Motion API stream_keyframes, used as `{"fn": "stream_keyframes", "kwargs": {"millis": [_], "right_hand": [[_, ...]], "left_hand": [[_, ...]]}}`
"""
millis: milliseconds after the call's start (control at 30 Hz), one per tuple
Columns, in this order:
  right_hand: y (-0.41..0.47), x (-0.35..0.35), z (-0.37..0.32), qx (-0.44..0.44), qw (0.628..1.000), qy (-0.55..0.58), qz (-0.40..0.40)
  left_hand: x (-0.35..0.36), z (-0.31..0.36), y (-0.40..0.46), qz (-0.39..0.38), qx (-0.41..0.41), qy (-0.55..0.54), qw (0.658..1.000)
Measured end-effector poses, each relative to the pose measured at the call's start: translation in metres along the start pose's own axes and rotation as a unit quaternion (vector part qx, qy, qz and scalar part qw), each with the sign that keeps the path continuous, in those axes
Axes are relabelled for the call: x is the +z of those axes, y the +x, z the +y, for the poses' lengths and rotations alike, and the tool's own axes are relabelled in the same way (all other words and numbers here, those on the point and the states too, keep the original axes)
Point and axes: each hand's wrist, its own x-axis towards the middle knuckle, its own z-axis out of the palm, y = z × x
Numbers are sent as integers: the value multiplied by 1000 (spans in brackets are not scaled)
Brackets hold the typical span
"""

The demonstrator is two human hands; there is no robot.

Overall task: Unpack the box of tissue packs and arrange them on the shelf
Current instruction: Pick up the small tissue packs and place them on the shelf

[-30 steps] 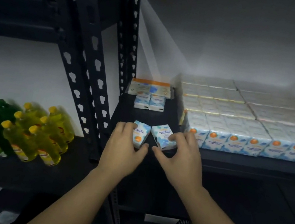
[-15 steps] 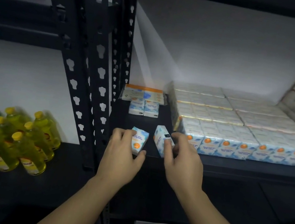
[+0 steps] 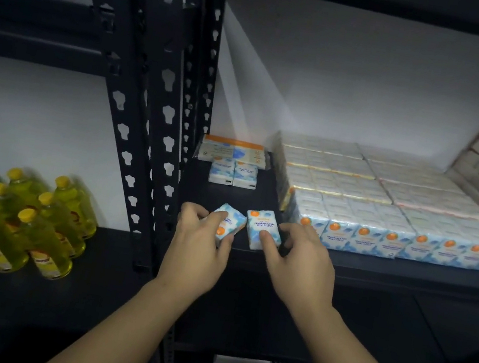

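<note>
Left hand and right hand each gripping a tissue pack at the shelf front edge.

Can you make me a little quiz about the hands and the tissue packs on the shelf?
1. True or false: the left hand holds a tilted tissue pack.
2. Which hand holds the upright pack with readable words? A left, B right.
3. Fill in: the bottles on the next shelf have ____ caps.

Key: 1 true; 2 B; 3 yellow.
</note>
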Motion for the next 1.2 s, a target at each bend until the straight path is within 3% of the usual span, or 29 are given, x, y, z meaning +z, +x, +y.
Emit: {"fn": "stream_keyframes", "kwargs": {"millis": [67,200,333,467,633,900,1033,1200], "right_hand": [[5,-2,-3,-46,999,22,-2],[20,-3,-8,-151,984,31,-84],[27,-1,-8,-200,972,18,-125],[27,1,-5,-227,963,-12,-147],[29,2,-2,-243,960,-7,-140],[27,-6,2,-250,956,67,-139],[20,-14,4,-196,977,28,-84],[11,-11,5,-154,983,-10,-95]], "left_hand": [[0,1,0,-2,5,1,1000],[-4,0,-1,-10,11,-35,999],[-3,-6,-1,-40,47,-4,998],[-4,-7,-1,-17,60,18,998],[-5,2,-4,29,34,46,998],[-6,3,0,-42,-7,22,999],[-5,1,0,-32,-13,43,998],[-3,0,-3,-19,-3,19,1000]]}}
